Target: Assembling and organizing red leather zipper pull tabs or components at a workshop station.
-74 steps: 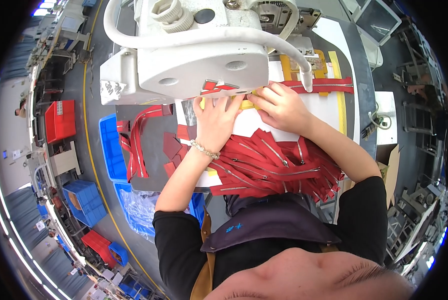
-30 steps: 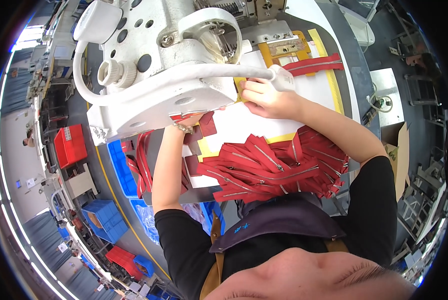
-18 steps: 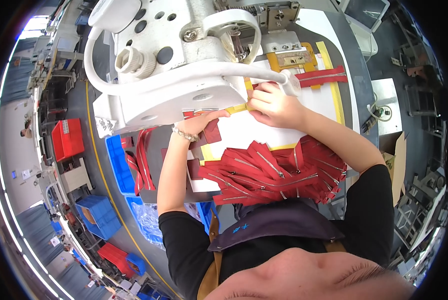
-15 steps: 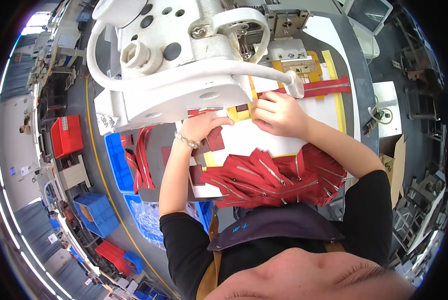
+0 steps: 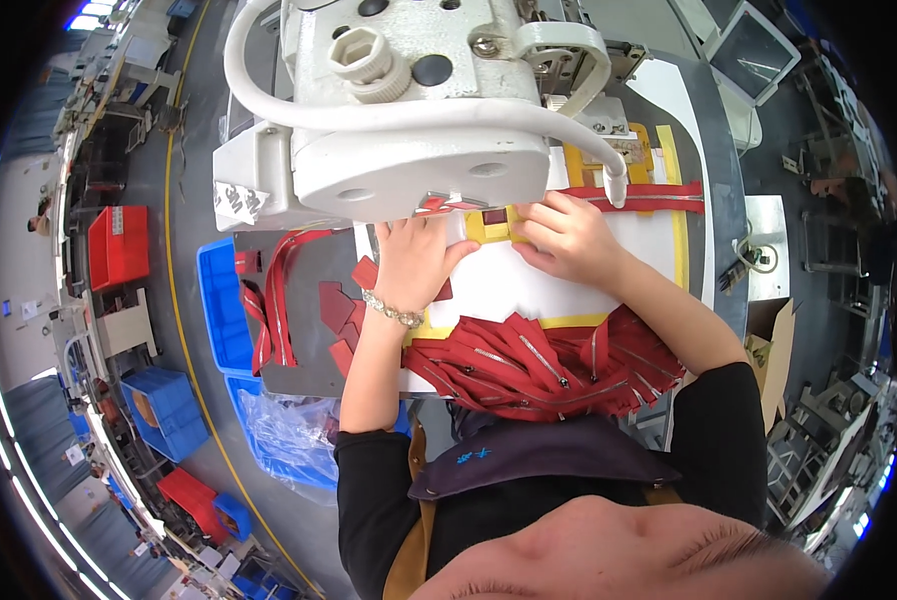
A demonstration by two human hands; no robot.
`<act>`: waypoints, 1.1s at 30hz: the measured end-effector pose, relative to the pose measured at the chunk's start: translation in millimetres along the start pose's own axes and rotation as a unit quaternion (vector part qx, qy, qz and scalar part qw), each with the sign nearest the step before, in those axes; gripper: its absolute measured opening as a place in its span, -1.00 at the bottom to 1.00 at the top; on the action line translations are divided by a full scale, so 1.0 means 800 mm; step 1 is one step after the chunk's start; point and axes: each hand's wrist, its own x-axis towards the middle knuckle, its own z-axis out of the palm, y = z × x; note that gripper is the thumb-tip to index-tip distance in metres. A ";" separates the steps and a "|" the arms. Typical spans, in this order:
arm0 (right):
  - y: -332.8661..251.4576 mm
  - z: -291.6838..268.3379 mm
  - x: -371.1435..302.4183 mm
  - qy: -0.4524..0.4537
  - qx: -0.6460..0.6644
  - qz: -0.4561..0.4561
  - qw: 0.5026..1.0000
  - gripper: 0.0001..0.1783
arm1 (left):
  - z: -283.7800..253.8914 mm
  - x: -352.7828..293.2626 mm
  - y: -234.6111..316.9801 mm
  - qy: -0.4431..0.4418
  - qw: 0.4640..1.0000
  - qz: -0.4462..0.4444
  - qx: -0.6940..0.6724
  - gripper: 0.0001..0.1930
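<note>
Under the white sewing machine's head, my left hand lies nearly flat on the white work surface, fingers stretched and thumb apart. Dark red fabric patches lie beside and partly beneath its wrist. A yellow template with a small dark red piece sits between my hands. At its right edge, my right hand is closed, fingers bent and pressed together; what they grip is hidden. A red zipper stretches rightward from behind that hand. Nearer me is a heap of red zippers with metal teeth.
More red zippers hang at the table's left side. Blue bins stand beyond that edge, one holding clear plastic. A thick white hose crosses the machine's front. To the right are a monitor and an open cardboard box.
The view has shifted. My left hand has moved up the table and its fingers now stretch out further. The dark red patches by its wrist lie differently. My right hand stays by the yellow template.
</note>
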 end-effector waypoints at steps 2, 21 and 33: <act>0.000 0.000 0.000 0.000 0.002 0.001 1.000 -0.75 | 0.000 0.000 -0.001 -0.006 1.000 -0.007 -0.004 -0.36; 0.005 -0.022 0.008 0.073 -0.043 0.057 0.995 -0.82 | 0.002 -0.005 0.012 0.035 0.999 -0.018 0.025 -0.44; 0.011 -0.008 0.020 -0.013 0.018 0.152 0.988 -0.58 | 0.006 -0.010 0.009 0.039 0.999 -0.020 0.012 -0.43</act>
